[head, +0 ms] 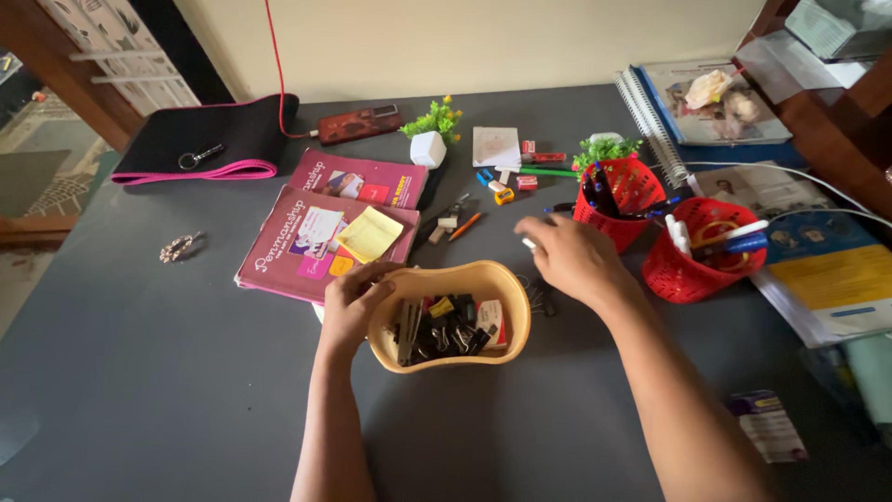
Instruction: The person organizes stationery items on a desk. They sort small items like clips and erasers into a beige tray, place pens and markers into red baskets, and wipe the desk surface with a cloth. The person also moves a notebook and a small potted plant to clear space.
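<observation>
We are looking down at a dark grey table with both of our bare hands out in front of us. Our left hand is gripping the left rim of a tan plastic tray, the fingers curled over its edge and the thumb lying along the rim. The tray is sitting on the table just in front of us, near the middle of the view, and it is holding a heap of black binder clips together with a small red and white packet.

Our right hand is hovering just beyond the tray's far right corner, knuckles up, fingers drawn together and pinching a small white thing at the fingertips; we cannot tell what that thing is. A few loose clips are lying on the table under that hand, right beside the tray.

Two red mesh baskets are standing to the right of the hand: the nearer basket is holding markers, and the farther basket is holding dark pens. Left of the tray, two pink books are lying overlapped, with a yellow sticky note resting on top. Farther back we are seeing a small potted plant, a white notepad, and a black and pink pouch. A spiral-bound book is lying at the far right corner.
</observation>
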